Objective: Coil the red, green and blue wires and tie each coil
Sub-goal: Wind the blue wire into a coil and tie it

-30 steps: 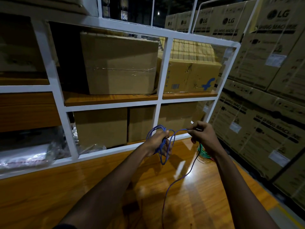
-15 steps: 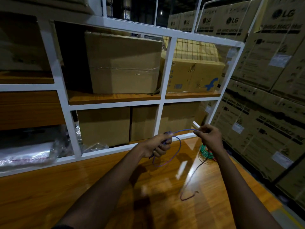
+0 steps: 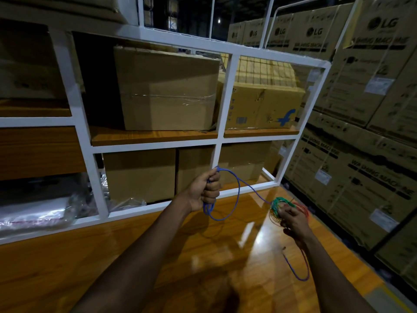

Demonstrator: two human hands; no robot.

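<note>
Currently: left hand (image 3: 206,190), centre frame, fisted round looped blue wire (image 3: 237,193); right hand (image 3: 293,222), lower right, pinching its trailing strand, over green coil (image 3: 278,201) and red coil (image 3: 304,210) on desk (image 3: 158,245).

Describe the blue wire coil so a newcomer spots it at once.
Find the white shelf frame at the far edge of the wooden table. In front of its lower compartments the left hand grips the blue wire coil, held above the tabletop. Unlike the green and red bundle by the right hand, it is blue and trails one strand to that hand.
</note>
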